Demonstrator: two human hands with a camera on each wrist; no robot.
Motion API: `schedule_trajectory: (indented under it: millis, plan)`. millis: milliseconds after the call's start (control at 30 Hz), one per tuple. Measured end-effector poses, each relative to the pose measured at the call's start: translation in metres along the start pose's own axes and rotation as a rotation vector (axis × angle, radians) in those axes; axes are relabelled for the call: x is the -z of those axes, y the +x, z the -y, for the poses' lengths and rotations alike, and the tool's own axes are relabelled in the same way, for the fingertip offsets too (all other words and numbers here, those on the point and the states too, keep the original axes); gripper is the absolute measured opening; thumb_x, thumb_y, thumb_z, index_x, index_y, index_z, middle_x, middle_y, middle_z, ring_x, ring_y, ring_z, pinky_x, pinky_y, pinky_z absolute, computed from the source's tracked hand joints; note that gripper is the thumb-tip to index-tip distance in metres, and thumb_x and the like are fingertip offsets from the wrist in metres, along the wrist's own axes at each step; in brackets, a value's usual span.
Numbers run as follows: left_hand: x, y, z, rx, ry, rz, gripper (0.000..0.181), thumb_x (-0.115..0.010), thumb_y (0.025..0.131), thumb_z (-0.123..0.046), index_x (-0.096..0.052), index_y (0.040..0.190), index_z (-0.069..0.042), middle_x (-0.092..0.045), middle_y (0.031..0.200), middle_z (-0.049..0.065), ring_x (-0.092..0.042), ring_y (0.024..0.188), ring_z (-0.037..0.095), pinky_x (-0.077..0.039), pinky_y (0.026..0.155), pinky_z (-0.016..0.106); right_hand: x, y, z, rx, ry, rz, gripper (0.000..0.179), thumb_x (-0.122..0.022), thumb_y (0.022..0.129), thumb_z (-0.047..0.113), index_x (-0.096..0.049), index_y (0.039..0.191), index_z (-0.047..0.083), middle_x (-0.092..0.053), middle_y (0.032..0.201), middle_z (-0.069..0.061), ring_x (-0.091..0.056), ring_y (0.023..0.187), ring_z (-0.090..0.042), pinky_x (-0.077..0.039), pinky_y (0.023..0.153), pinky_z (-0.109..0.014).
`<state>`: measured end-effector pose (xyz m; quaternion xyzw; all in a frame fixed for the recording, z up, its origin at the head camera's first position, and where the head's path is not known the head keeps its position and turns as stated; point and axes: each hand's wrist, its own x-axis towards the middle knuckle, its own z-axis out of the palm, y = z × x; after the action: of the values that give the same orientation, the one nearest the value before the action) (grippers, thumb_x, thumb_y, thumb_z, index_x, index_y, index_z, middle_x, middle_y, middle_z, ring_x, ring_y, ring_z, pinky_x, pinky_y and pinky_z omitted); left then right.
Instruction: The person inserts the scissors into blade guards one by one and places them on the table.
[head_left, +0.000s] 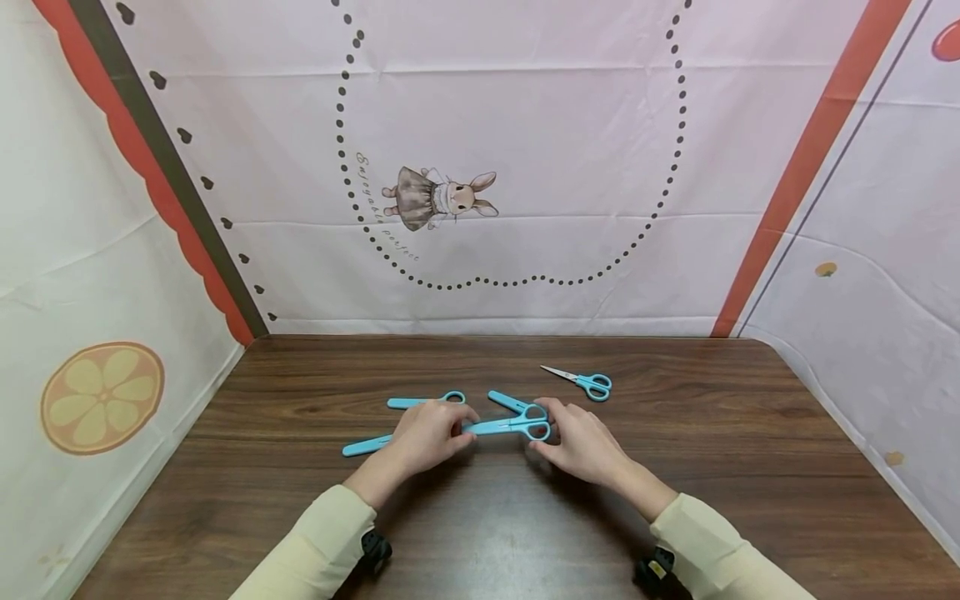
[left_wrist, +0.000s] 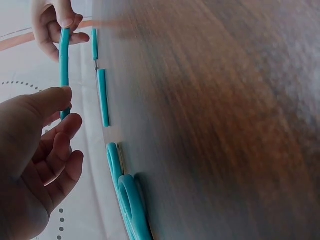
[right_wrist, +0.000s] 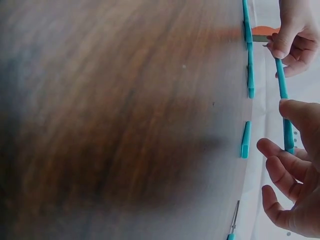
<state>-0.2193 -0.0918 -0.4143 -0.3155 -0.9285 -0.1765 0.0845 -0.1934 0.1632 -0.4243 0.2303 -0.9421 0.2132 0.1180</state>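
Observation:
A pair of light-blue scissors (head_left: pixel 517 425), its blades in a blue sheath, is held above the table between both hands. My left hand (head_left: pixel 433 433) pinches the sheath end between thumb and fingers. At the other end, my right hand (head_left: pixel 583 442) pinches the finger loops. In the right wrist view, the held scissors (right_wrist: pixel 282 85) appear edge-on, apart from the tabletop. Just behind them lies a loose blue sheath (head_left: pixel 506 401). Bare-bladed scissors (head_left: pixel 588 383) rest behind the right hand, their tip pointing left.
Near the left hand, blue sheathed scissors (head_left: pixel 407 403) lie on the brown wooden table (head_left: pixel 750 433). Another blue sheath (head_left: pixel 366 446) sticks out left of that hand, which hides its far end. A printed cloth (head_left: pixel 562 167) stands behind the table.

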Motion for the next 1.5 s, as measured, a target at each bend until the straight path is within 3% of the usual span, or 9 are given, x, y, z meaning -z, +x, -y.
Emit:
schedule_trajectory:
  millis: [667,1500]
  plan:
    - [-0.0010,0.0024,-0.0001,0.030,0.019,0.089,0.018,-0.068,0.083,-0.030,-0.069,0.098,-0.020,-0.047,0.060,-0.015,-0.040,0.048,0.002,-0.032,0.043,0.020,-0.0015,-0.0026,-0.0025,-0.020,0.010,0.046,0.057,-0.074,0.077,0.032,-0.053,0.124,0.009,-0.061,0.082,0.002,-0.053,0.066,-0.006,-0.040,0.053,-0.019]
    - [-0.0052,0.0053,-0.0022,0.034,0.068,0.157,0.015,-0.069,0.082,-0.029,-0.068,0.093,-0.020,-0.045,0.058,-0.014,-0.041,0.051,0.002,-0.034,0.044,0.021,-0.0020,-0.0035,-0.0066,0.023,-0.028,0.089,0.052,-0.072,0.078,0.034,-0.055,0.120,0.009,-0.061,0.081,0.005,-0.052,0.066,-0.005,-0.040,0.056,-0.021]
